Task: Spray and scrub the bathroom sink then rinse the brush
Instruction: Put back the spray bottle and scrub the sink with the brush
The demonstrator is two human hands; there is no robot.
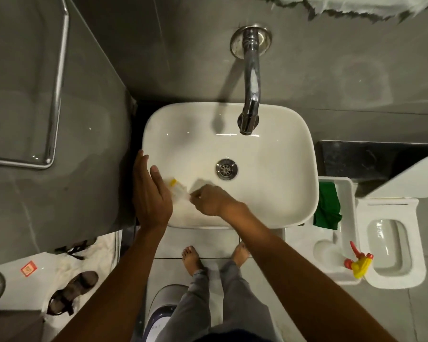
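A white sink (277, 134) sits below a chrome tap (251, 90), with a metal drain (226, 169) in its middle. My right hand (209, 199) is closed on a small brush (178, 187), blurred, whitish with a yellow tip, lying against the near-left inside of the basin. My left hand (151, 191) rests flat on the sink's left rim, fingers together, holding nothing. A spray bottle with a yellow and red trigger head (358, 262) stands on a white tray to the right of the sink.
A green cloth (328, 206) lies in the white tray (346, 186) by the sink. A white toilet seat (391, 243) is at the right. Sandals (69, 292) and a bin lid (166, 304) are on the floor near my bare feet. A metal rail (57, 90) runs along the left wall.
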